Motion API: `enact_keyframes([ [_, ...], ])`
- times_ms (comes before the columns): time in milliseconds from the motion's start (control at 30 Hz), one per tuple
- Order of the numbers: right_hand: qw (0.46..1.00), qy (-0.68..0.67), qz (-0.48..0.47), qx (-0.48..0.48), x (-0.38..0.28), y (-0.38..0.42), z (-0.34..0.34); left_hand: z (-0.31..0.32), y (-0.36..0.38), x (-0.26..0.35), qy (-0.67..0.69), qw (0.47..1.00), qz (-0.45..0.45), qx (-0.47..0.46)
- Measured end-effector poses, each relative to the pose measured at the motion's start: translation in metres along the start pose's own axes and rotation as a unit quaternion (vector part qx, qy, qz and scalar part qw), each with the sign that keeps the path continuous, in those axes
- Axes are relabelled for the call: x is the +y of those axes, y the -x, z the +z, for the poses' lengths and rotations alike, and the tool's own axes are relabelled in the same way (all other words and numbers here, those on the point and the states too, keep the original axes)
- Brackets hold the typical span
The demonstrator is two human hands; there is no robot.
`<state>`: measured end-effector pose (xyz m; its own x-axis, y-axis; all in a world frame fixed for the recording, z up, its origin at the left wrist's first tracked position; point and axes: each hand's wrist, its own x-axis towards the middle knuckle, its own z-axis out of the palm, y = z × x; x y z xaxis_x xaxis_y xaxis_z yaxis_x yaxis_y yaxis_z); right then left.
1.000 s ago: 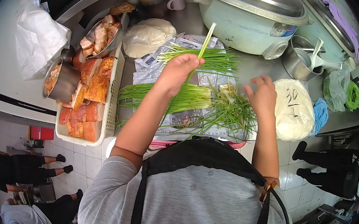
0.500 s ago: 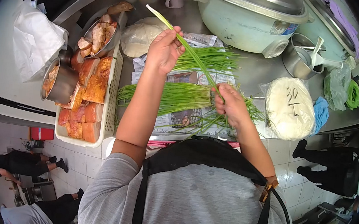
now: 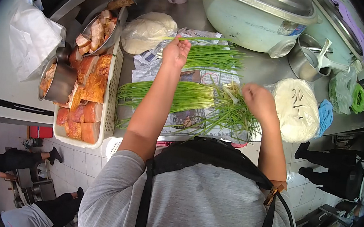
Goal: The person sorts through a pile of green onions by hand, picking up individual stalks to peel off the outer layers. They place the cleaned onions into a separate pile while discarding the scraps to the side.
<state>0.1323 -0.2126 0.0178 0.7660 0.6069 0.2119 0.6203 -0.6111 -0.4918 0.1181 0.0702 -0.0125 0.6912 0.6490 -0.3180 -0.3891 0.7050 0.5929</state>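
Observation:
My left hand is at the far bunch of thin green onions, its fingers closed around a green onion stalk lying across the bunch's upper edge. My right hand is curled at the right end of a pile of trimmed green scraps; whatever its fingers hold is hidden. Between my arms, a nearer bunch of green onions has its pale ends toward the scraps. Both bunches and the scraps rest on newspaper.
To the left, a white basket holds roasted pork slabs. A wrapped white bundle marked 30 sits right of my right hand. Behind stand a large lidded pot and a metal container. Other people are in the room.
My left hand has lowered the green onion stalk from a raised diagonal onto the far bunch. My right hand has left the stalk and moved right, beyond the scraps.

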Motion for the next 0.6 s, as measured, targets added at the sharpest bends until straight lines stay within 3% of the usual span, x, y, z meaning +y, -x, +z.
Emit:
enact_keyframes([
  [33,0.991,0.115,-0.034,-0.054,-0.001,0.005,0.002,-0.007,-0.009,-0.004,-0.015,0.999,-0.045,0.014],
  [67,0.979,0.193,-0.072,0.000,-0.010,0.009,0.004,-0.014,-0.017,-0.008,-0.030,0.995,-0.090,0.027],
  [100,0.979,0.174,-0.103,-0.028,-0.018,0.009,0.011,-0.018,-0.023,-0.010,-0.044,0.989,-0.134,0.038],
  [267,0.953,0.072,-0.275,-0.102,-0.040,0.019,0.071,-0.013,0.003,0.007,-0.119,0.979,-0.164,-0.011],
  [467,0.962,0.077,-0.263,-0.009,-0.044,0.011,0.110,-0.024,0.049,0.032,-0.274,0.940,-0.121,-0.163],
  [600,0.961,0.030,-0.276,0.003,-0.044,0.004,0.098,-0.037,0.082,0.026,-0.465,0.852,-0.096,-0.220],
])
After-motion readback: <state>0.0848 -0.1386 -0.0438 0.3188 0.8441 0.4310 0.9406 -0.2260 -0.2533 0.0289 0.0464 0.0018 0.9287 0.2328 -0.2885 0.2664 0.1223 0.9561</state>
